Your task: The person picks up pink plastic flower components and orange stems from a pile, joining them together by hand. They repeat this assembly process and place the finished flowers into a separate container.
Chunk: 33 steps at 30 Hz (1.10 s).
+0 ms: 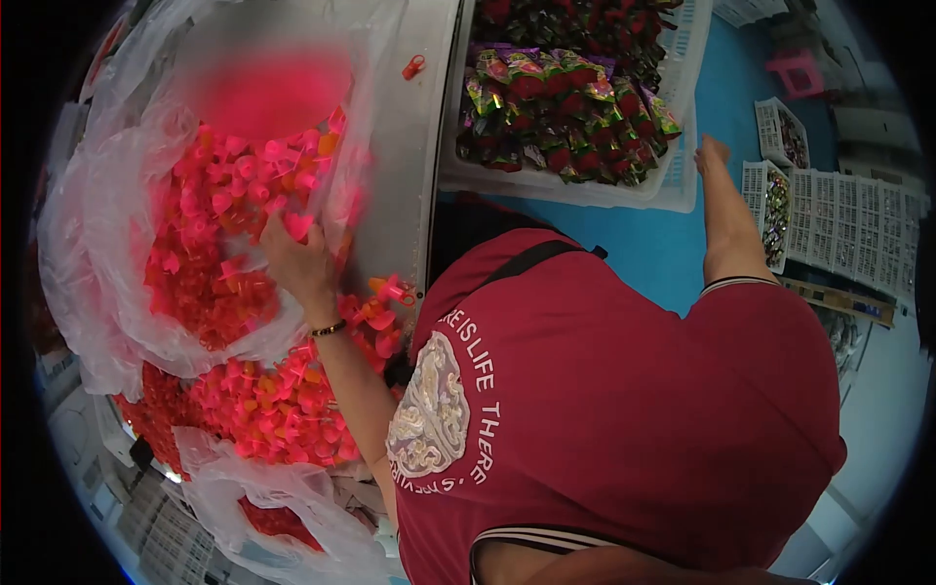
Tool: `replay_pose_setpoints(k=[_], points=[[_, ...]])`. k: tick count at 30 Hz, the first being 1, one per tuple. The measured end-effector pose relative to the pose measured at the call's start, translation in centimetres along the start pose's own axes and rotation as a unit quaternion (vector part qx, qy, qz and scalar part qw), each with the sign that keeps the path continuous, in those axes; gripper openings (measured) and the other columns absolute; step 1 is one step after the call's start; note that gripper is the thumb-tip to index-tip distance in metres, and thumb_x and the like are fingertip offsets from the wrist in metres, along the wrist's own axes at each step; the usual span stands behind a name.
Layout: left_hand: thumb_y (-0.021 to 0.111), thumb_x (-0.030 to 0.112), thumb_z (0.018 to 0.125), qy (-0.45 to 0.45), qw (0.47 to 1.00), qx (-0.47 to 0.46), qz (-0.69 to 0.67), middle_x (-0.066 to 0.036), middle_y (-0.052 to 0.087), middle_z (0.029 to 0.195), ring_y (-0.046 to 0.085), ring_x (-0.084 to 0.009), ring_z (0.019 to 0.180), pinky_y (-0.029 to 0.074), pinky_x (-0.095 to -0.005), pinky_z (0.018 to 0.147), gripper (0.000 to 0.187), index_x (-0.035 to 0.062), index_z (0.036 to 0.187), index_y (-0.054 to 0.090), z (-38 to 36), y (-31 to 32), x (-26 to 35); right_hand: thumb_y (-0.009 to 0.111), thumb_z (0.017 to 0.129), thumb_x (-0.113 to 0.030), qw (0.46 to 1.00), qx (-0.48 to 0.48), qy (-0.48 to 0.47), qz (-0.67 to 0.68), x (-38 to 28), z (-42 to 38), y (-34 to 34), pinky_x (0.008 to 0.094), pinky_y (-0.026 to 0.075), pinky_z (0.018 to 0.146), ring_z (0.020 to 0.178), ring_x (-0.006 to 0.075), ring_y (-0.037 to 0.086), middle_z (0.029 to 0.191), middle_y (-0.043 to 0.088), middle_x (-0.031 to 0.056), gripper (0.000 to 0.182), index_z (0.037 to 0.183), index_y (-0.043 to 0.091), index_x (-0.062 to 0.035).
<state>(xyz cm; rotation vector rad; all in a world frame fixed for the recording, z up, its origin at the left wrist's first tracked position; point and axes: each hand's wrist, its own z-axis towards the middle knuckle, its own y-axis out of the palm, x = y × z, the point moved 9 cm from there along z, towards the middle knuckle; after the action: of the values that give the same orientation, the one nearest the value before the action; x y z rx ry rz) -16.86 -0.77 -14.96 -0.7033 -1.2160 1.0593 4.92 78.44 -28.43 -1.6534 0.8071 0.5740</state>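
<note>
My left hand, with a dark bracelet at the wrist, reaches into a heap of pink, red and orange plastic pieces. Its fingers are closed around a pink plastic piece. The heap lies in a clear plastic bag with its mouth spread wide. On the far right my right hand is beside the rim of a white plastic crate. It looks small and foreshortened, so its fingers cannot be made out well. Shiny wrapped packets with red contents fill the crate.
A grey metal tabletop carries one loose red ring-shaped piece. More pink pieces are heaped nearer my body, beside a second plastic bag. White baskets and a pink stool stand on the right, past the blue floor.
</note>
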Motion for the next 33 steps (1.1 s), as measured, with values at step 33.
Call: replay_pose_setpoints(k=[33], points=[[0.063,0.015,0.083,-0.287,0.774,0.056,-0.562,-0.003,0.061,0.086,0.059,-0.0109,0.075,0.048,-0.0253,0.063,0.031,0.004,0.111,0.054,-4.4,-1.7,-5.9,0.068,0.078,-0.032,0.359,-0.475,-0.803,0.0,-15.9,-80.1,21.6,0.0449,0.041,0.089,0.106,0.0311,0.052,0.106,0.06,0.0118,0.04,0.109,0.06,-0.0078]])
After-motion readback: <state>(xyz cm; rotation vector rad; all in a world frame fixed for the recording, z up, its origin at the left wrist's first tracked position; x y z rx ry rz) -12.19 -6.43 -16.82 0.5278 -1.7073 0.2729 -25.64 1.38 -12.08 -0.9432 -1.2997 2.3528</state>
